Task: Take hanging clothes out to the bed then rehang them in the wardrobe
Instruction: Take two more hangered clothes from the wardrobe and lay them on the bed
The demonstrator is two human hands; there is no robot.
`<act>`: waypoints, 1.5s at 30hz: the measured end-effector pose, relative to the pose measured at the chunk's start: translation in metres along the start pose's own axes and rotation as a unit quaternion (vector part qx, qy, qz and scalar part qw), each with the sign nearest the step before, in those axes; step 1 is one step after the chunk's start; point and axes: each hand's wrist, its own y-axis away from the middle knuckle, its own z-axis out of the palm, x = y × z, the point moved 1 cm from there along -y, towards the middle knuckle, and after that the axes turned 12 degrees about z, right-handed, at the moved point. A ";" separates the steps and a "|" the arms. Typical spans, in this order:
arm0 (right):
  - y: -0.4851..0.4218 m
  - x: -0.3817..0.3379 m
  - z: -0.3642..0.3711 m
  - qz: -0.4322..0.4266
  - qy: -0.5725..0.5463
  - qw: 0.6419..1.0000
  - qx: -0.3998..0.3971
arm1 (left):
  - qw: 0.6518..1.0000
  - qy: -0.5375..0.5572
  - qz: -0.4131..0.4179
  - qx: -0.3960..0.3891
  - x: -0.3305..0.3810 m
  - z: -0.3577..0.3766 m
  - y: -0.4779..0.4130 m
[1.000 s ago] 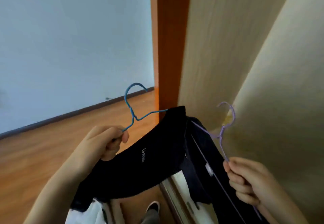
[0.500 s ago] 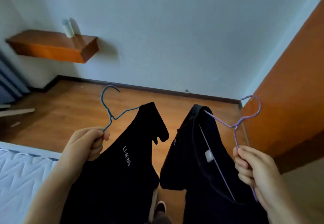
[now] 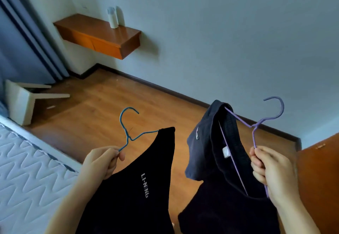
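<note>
A: What's around? 
B: Wood floor [image 3: 102, 109], white mattress [image 3: 27, 169] at left.

A: The clothes? 
B: Left hand [image 3: 102, 162] pinches the blue hanger [image 3: 128, 129] with the black garment [image 3: 135, 188]; right hand [image 3: 269, 167] grips the purple hanger [image 3: 256, 125] with the navy garment [image 3: 220, 160], hems cut off.

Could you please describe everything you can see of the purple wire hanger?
The thin purple wire hanger looks like coated metal, with an open curved hook at the top and a twisted neck. It is held in the air, tilted, over the wooden floor. The right hand pinches it just below the neck. Its arms run inside the collar of the dark navy garment hanging from it.
</note>
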 end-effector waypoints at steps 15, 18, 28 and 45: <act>-0.337 -0.126 0.083 0.028 0.149 0.955 -0.256 | 0.944 0.036 -0.065 0.322 0.005 0.081 -0.168; -0.386 -0.146 0.122 0.027 0.178 0.934 -0.309 | 0.917 0.047 -0.067 0.391 0.015 0.083 -0.190; -0.556 -0.198 0.316 -0.001 0.256 0.890 -0.378 | 0.835 0.086 -0.072 0.539 -0.031 0.044 -0.314; -0.702 -0.289 0.757 -0.041 0.345 0.750 -0.563 | 0.672 0.065 -0.103 0.730 -0.025 -0.161 -0.574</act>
